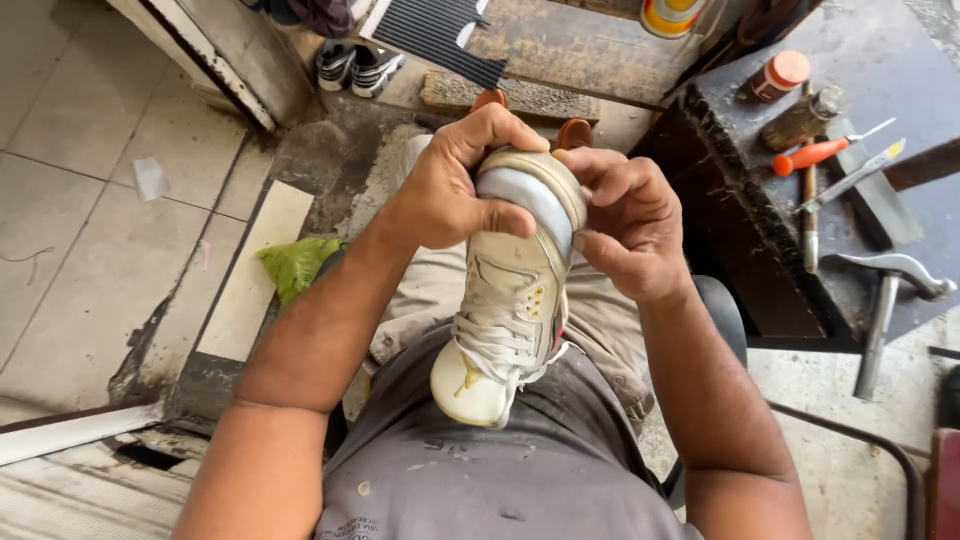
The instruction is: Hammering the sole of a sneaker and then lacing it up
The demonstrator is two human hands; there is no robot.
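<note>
A worn white sneaker [505, 310] with white laces stands toe-down against my grey shirt, its heel and pale sole edge up between my hands. My left hand [450, 185] wraps around the heel from the left, thumb pressed across the grey heel band. On the other side, my right hand [625, 215] grips the heel, fingers curled over the sole edge. My knees in beige trousers lie below the shoe.
A dark workbench [740, 240] at the right carries a hammer [885, 295], an orange-handled tool [815, 153], a knife [850, 178], a small jar [778, 75] and a bottle [803, 118]. A green bag [295, 262] lies on the floor at left. Black-and-white sneakers [355, 65] sit at the top.
</note>
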